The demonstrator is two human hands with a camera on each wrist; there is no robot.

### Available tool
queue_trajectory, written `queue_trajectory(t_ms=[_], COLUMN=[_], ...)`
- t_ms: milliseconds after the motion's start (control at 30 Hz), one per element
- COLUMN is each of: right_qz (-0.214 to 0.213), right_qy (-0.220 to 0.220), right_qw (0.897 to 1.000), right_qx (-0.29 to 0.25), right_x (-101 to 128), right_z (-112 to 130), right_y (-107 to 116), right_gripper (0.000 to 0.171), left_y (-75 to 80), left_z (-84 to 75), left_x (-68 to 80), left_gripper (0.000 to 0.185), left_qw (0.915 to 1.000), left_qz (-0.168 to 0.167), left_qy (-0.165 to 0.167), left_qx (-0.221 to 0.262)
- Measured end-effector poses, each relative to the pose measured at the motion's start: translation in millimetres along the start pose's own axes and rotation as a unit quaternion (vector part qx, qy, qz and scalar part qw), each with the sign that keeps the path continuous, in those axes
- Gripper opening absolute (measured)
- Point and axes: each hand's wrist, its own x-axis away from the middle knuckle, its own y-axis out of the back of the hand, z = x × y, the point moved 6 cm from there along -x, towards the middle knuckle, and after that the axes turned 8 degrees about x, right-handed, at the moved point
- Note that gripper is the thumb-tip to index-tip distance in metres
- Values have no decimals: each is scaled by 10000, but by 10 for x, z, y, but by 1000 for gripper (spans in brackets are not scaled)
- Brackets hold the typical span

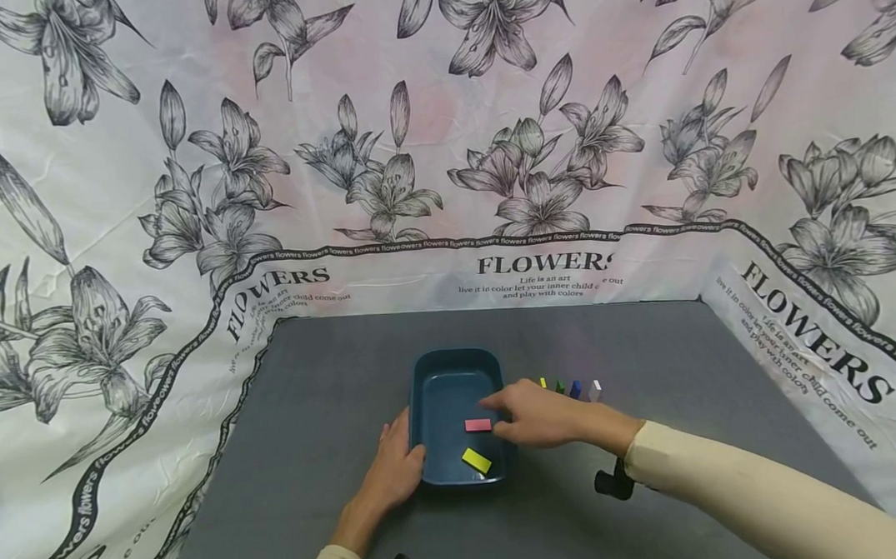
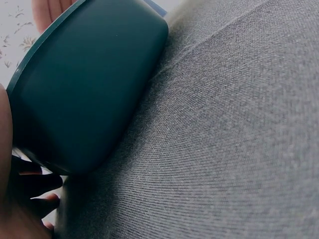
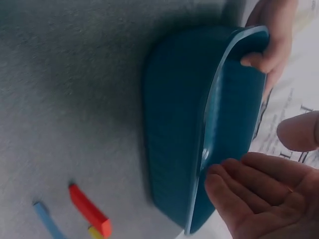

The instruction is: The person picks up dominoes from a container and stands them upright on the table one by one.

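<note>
A deep blue rectangular tray (image 1: pixel 454 371) stands on the grey cloth. My left hand (image 1: pixel 396 468) holds its left side, the thumb (image 3: pixel 256 60) over the rim and the fingers outside. Over the right rim reaches my right hand (image 1: pixel 540 413), fingers extended and thumb apart, with nothing between them in the right wrist view. Just left of its thumb, a pink block (image 1: pixel 478 425) shows within the tray; whether it touches the bottom, I cannot tell. Nearer the front, a yellow block (image 1: pixel 477 461) lies askew inside. The left wrist view shows only the tray's outer wall (image 2: pixel 94 84).
Beyond my right forearm stand small blocks: yellow (image 1: pixel 543 383), green (image 1: pixel 560 386), blue (image 1: pixel 575 390) and white (image 1: pixel 595 391). A red block (image 3: pixel 89 210) and a light blue one (image 3: pixel 48 220) appear in the right wrist view. Flower-printed cloth (image 1: pixel 388 282) walls the table's back and sides.
</note>
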Motion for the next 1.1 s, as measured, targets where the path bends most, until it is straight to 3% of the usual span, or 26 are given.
queue_trajectory(t_ms=[367,633,800,1100], right_qz=[459,727,719,551], right_qy=[-78,-280,-326,-334], right_qw=[9988,9960,9952,9965], right_qx=[124,434,577,530], right_x=[-278,-419,-487,-667], right_z=[60,79,69,84], right_y=[-131,-230,-304,-363], right_gripper=[27,20,5,27], left_y=[5,3,-14,-8], left_z=[-5,-1,7,-2], left_x=[6,-5,-3,-3], left_gripper=[69,67,67,66], left_qw=[9997,10000,9999,9999], left_qz=[41,-85,14,34], left_qy=[219,3,102,153], left_qx=[-91,43,47,-22])
